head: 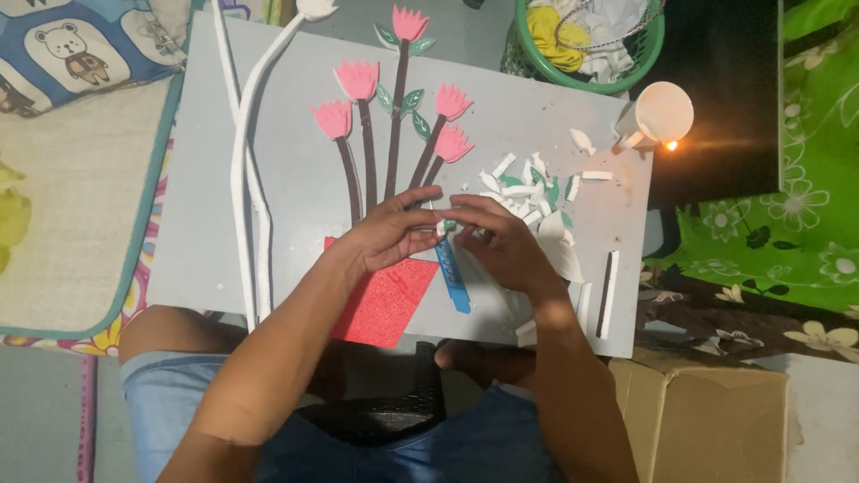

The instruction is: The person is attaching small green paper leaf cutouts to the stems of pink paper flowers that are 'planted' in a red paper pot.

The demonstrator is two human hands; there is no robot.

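A grey board rests on my lap. Stuck to it are several pink foam flowers on dark brown stems with green leaves, above a red foam pot shape. My left hand lies over the stem bottoms at the pot's top edge. My right hand meets it from the right; the fingertips of both pinch a small white-and-green foam bit. A blue utility knife lies on the board just under the hands.
White foam scraps and strips litter the board's right side. Long white foam strips run along its left. A white cup beside a lit candle flame, a green basket, a cardboard box and a patterned cushion surround it.
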